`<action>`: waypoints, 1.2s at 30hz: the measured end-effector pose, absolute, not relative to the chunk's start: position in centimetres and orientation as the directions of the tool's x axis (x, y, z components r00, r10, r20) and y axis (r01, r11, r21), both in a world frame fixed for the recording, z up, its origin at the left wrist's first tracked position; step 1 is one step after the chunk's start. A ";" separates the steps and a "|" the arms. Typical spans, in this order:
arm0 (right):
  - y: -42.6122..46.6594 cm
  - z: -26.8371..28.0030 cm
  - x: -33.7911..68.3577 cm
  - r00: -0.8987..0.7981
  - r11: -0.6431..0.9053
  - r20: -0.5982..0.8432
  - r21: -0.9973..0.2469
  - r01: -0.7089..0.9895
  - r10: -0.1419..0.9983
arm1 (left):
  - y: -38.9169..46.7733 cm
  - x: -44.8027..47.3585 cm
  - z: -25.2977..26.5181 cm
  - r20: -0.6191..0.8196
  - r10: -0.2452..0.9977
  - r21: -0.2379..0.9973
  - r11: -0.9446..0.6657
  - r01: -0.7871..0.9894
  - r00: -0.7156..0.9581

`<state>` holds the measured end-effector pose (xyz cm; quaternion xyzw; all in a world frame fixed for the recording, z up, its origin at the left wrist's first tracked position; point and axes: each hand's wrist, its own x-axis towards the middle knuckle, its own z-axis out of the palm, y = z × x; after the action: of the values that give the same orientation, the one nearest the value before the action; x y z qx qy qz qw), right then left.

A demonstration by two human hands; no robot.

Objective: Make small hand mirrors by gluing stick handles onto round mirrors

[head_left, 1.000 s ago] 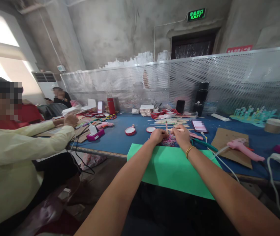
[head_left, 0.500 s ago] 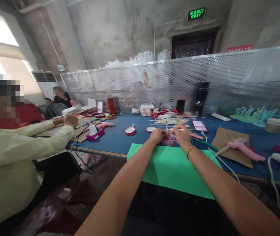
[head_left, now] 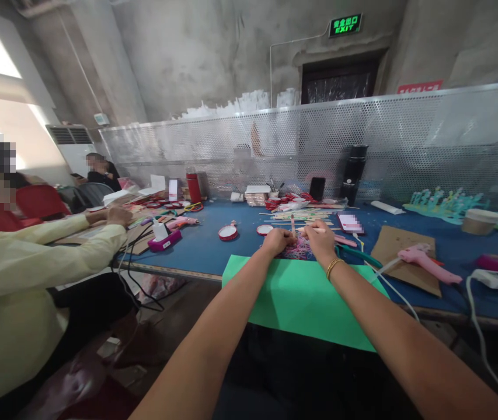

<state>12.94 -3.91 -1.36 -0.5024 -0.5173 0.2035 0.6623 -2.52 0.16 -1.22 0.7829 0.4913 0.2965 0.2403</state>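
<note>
My left hand [head_left: 278, 241] is closed, fingers pinched at the base of a short, upright brownish stick [head_left: 293, 221]. My right hand [head_left: 322, 240], with a gold bracelet at the wrist, grips a pale pen-like stick [head_left: 306, 230] that points left towards the upright one. Whether the two sticks touch, I cannot tell. Beneath both hands lies a tangle of pink and purple threads [head_left: 298, 252]. A green sheet [head_left: 301, 303] hangs over the table's front edge under my forearms.
On the blue table [head_left: 205, 248] are two red-rimmed round lids [head_left: 227, 233], loose wooden sticks [head_left: 299, 216] and a phone [head_left: 351, 223]. A pink glue gun [head_left: 430, 262] rests on cardboard [head_left: 384, 248] at right. A black flask [head_left: 354, 175] stands behind. At left, a co-worker's hands [head_left: 118, 216] work.
The whole view has shifted slightly, so things sit a little further left. My hands keep their hold on the two sticks, with little visible movement.
</note>
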 end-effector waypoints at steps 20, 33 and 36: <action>-3.7 -1.5 12.9 0.368 0.366 0.439 -0.895 0.255 0.819 | 0.3 -2.6 -1.2 0.249 0.904 0.650 -0.421 0.632 0.346; -3.8 -1.5 12.7 0.339 0.393 0.463 -0.883 0.256 0.819 | 0.4 -2.6 -1.5 0.243 0.903 0.653 -0.423 0.628 0.355; -3.9 -1.4 12.8 0.358 0.406 0.475 -0.878 0.252 0.804 | 0.4 -2.6 -1.5 0.247 0.904 0.655 -0.421 0.627 0.350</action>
<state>12.82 -3.93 -1.40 -0.5021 -0.5258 0.2112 0.6533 -2.64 0.36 -1.51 0.7883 0.4857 0.2989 0.2311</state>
